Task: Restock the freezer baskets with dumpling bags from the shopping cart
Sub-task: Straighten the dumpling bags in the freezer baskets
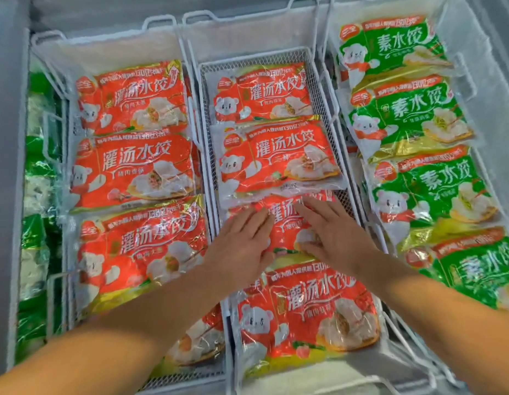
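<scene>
I look down into an open freezer with three white wire baskets. The middle basket (323, 89) holds a row of red dumpling bags. My left hand (242, 240) and my right hand (330, 232) lie flat, fingers straight, on the third red dumpling bag (284, 226) in that row, one hand on each side of it. A red bag (279, 161) lies just beyond it and overlaps its far edge. Another red bag (307, 315) lies nearest me, under my forearms. The shopping cart is out of view.
The left basket (48, 44) is filled with red dumpling bags (133, 169). The right basket (473, 61) holds several green dumpling bags (410, 115). More green bags (36, 172) sit at the far left beside the freezer wall (8, 138).
</scene>
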